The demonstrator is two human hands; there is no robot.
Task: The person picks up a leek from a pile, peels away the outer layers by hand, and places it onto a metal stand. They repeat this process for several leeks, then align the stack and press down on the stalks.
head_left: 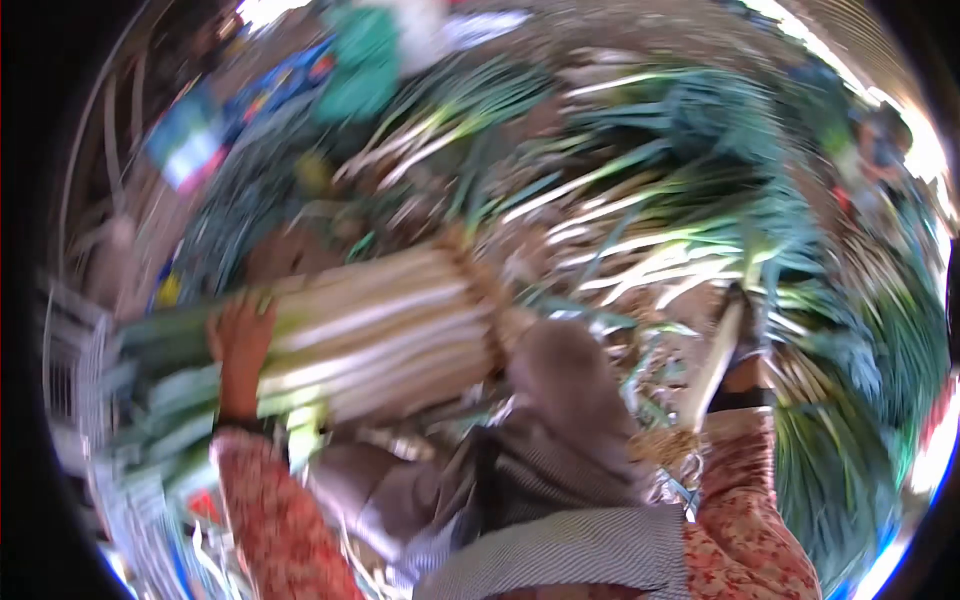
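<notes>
The left hand (240,335) lies open, fingers slightly parted, on the leafy side of the bundle (390,320), whose pale stalks reach away from that palm. The right hand (744,376) (blurred, so its grip is unclear) is beside a pale stalk (712,375), loose leeks (720,200) beyond.

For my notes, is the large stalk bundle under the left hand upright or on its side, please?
On its side: the bundle runs sideways, green tops at left, with the left hand on it.
</notes>
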